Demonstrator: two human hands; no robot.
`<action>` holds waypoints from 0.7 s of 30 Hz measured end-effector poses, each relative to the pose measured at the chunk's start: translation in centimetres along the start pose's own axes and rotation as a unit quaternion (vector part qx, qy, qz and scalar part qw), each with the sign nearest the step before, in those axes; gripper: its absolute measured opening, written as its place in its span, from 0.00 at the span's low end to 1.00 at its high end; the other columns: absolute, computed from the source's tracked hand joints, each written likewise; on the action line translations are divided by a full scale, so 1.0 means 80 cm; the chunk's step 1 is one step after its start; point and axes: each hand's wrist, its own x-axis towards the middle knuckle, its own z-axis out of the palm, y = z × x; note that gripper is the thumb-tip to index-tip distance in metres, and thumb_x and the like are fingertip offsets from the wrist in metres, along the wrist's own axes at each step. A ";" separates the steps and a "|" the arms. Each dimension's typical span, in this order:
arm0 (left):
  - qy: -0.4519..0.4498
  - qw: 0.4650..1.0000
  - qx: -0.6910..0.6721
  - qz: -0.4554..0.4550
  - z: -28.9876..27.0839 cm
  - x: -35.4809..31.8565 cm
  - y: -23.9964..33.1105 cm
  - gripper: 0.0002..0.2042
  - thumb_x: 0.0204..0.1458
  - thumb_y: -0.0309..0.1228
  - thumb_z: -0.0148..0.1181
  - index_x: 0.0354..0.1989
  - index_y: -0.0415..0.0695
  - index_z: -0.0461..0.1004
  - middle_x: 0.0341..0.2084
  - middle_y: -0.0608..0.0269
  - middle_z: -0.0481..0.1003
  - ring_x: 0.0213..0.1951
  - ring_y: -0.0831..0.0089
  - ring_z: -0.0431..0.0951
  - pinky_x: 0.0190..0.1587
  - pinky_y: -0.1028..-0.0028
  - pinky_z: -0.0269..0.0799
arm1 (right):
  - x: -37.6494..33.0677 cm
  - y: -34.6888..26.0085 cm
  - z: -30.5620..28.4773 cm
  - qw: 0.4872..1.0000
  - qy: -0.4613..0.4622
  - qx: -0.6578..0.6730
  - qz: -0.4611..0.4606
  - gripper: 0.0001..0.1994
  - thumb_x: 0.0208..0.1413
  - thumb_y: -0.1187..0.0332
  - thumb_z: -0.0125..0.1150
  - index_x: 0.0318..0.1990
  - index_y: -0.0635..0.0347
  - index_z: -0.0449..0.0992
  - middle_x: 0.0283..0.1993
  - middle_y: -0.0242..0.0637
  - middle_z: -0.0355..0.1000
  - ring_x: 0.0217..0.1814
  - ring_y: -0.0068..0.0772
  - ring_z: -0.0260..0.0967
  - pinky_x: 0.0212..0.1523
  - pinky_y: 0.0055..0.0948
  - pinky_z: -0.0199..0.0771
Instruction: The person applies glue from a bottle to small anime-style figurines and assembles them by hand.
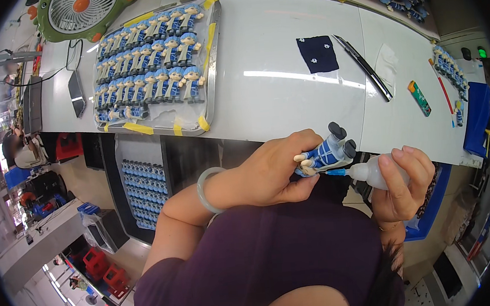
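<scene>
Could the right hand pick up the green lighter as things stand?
Probably not: the right hand holds the squeeze bottle, though nothing visible blocks its way to the green lighter.

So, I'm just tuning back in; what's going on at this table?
A person's left hand holds a small blue figure tilted, its dark shoes uppermost. The right hand grips a white bottle with its blue nozzle pointed at the figure; whether the tip touches is hard to tell. On the white table, a tray holds rows of similar figures, and a dark cloth lies off to its right.
</scene>
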 end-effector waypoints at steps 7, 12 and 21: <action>0.001 1.000 0.001 -0.002 0.000 -0.002 -0.002 0.22 0.40 0.23 0.56 0.45 0.37 0.57 0.30 0.53 0.66 0.26 0.60 0.70 0.28 0.71 0.66 | -0.001 0.000 0.001 1.000 0.003 -0.003 -0.004 0.17 0.34 0.77 0.62 0.36 0.46 0.75 0.40 0.27 0.64 0.42 0.33 0.61 0.37 0.27 0.63; 0.007 1.000 0.000 0.008 0.000 0.000 -0.003 0.23 0.39 0.22 0.56 0.45 0.37 0.56 0.29 0.54 0.66 0.26 0.60 0.71 0.28 0.71 0.67 | -0.002 0.001 0.001 1.000 -0.001 -0.001 -0.005 0.17 0.34 0.77 0.63 0.36 0.46 0.75 0.40 0.27 0.64 0.42 0.33 0.61 0.37 0.27 0.64; 0.001 1.000 0.005 0.001 -0.001 0.000 -0.005 0.23 0.38 0.23 0.56 0.46 0.37 0.56 0.30 0.54 0.67 0.26 0.60 0.71 0.29 0.72 0.67 | -0.001 0.002 0.003 1.000 0.004 -0.004 -0.005 0.17 0.34 0.77 0.63 0.35 0.46 0.76 0.40 0.27 0.64 0.42 0.33 0.61 0.37 0.26 0.64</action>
